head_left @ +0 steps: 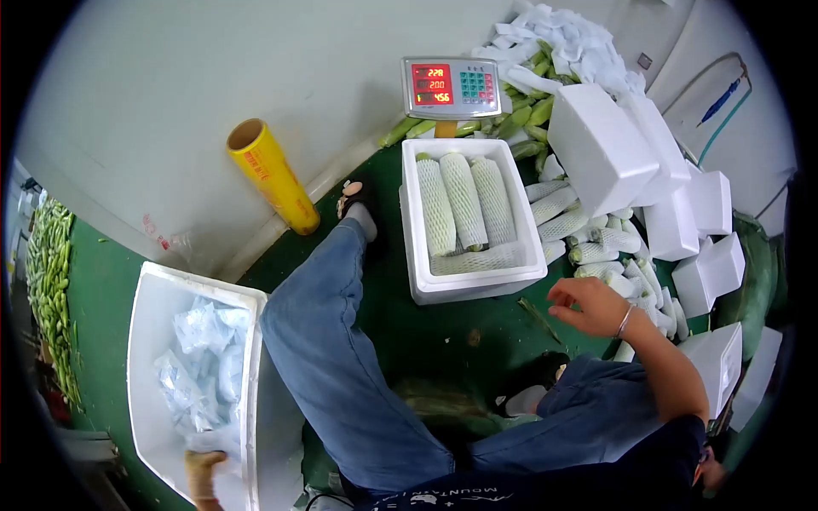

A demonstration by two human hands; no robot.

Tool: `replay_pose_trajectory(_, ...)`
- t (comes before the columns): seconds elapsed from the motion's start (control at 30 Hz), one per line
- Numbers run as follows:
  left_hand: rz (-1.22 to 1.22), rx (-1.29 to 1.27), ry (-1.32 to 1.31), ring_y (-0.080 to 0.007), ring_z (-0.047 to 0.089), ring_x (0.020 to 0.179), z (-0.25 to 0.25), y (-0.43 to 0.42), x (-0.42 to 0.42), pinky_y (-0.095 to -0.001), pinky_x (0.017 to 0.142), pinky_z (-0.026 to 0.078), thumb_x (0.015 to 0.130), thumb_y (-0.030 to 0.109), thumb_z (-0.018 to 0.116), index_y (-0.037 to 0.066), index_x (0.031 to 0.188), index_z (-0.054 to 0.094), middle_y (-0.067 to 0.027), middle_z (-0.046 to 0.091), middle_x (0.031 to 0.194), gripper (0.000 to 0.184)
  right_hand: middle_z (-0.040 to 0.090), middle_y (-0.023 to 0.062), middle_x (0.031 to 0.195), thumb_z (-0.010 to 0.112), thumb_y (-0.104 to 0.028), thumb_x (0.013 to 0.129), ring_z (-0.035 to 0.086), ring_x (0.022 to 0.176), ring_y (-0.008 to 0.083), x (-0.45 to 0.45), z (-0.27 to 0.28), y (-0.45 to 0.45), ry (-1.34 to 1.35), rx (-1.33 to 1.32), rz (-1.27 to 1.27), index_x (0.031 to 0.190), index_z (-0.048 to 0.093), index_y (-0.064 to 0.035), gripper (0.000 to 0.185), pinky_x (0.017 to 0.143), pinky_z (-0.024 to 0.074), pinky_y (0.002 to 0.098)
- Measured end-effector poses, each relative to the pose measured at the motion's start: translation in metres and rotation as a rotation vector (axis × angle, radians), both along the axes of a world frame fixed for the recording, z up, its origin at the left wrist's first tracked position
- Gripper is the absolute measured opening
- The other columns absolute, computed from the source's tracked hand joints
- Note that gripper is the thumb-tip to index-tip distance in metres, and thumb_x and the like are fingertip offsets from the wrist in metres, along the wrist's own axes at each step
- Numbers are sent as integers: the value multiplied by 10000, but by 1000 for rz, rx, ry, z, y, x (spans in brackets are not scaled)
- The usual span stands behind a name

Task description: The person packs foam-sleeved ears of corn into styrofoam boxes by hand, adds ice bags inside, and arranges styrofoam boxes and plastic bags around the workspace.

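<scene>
My left hand reaches into a large white foam box at lower left, its fingers closed on a blurred clear-plastic ice pack. More bluish ice packs lie in that box. My right hand hovers, fingers loosely bent and apart, holding nothing. Below and right of it lie white foam-net-sleeved vegetables, which look like ears of corn in husk. Ahead, a smaller open foam box holds several sleeved ears, three lengthwise and one across the near end.
A weighing scale's display stands behind the smaller box. A yellow film roll leans at the wall. Unwrapped green ears, white foam nets and stacked foam boxes crowd the right. Another green pile lies far left.
</scene>
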State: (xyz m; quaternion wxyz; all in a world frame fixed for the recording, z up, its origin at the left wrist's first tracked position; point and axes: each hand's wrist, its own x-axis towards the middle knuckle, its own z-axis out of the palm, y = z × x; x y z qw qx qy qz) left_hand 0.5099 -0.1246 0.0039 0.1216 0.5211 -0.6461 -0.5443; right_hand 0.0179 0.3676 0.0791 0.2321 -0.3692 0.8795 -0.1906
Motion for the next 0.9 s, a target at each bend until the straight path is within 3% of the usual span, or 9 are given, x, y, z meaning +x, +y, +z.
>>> replay_pose_trajectory(0.13,-172,-303,-3,-185,604,921,111,10,-124,-305,839,512,514,-29,753,-13,1208,541,-78,634,1030,726,627,143,760,631,-181,860,641,715,272,2,-5,-6,-8,-224,9,978,582,-9,215,651,503,361)
replay_pose_trajectory(0.23,-780,-874,282,-228,578,1073,116,44,-277,-335,931,463,660,42,759,-9,1262,513,-130,596,1188,653,641,107,908,551,-261,936,646,759,198,-8,-31,-19,-320,-296,-185,1134,526,-15,317,667,508,315)
replay_pose_trajectory(0.33,-1195,-337,637,-222,554,1131,101,119,-434,-345,976,423,729,167,737,7,1258,546,-126,583,1243,585,614,101,1079,476,-405,966,622,835,167,-43,-67,-40,-646,-585,-658,1286,432,-51,479,721,491,269)
replay_pose_trajectory(0.53,-1807,-656,902,-289,459,1261,-34,188,-565,-397,1059,353,637,-3,712,121,1296,526,-119,496,1349,695,603,182,1047,536,-308,933,569,985,323,-100,-115,-47,461,-482,-400,1200,536,-43,376,885,449,403)
replay_pose_trajectory(0.6,-2235,-1024,470,-323,368,1324,-25,191,-555,-428,1095,295,616,17,700,194,1310,515,-116,402,1420,739,584,144,992,618,-176,830,550,944,330,-90,-126,-48,535,-379,-151,950,603,-36,185,837,446,423)
replay_pose_trajectory(0.67,-2221,-859,497,-312,360,1335,-22,178,-553,-431,1082,307,670,56,676,193,1263,574,-135,423,1411,617,563,128,956,631,-158,809,547,911,318,-72,-130,-56,426,-261,-124,922,602,-41,165,811,444,408)
replay_pose_trajectory(0.73,-2115,-185,419,-288,488,1230,-18,148,-567,-398,1024,394,691,41,669,109,1170,632,-141,516,1323,485,541,118,920,653,-174,801,542,883,314,-66,-122,-63,456,-231,-131,935,594,-45,195,806,446,400)
replay_pose_trajectory(0.8,-1906,-617,492,-245,609,1043,-7,134,-571,-322,872,485,721,-16,663,73,1005,685,-87,615,1160,298,538,126,941,673,-223,804,542,892,308,-66,-117,-62,543,-289,-256,929,574,-50,235,793,451,402)
replay_pose_trajectory(0.9,-1787,-582,369,-266,623,934,-27,159,-543,-373,834,491,737,117,732,52,962,636,-71,621,1009,254,557,118,958,706,-328,789,570,913,320,-68,-123,-79,285,-193,-319,990,546,-57,373,802,462,405)
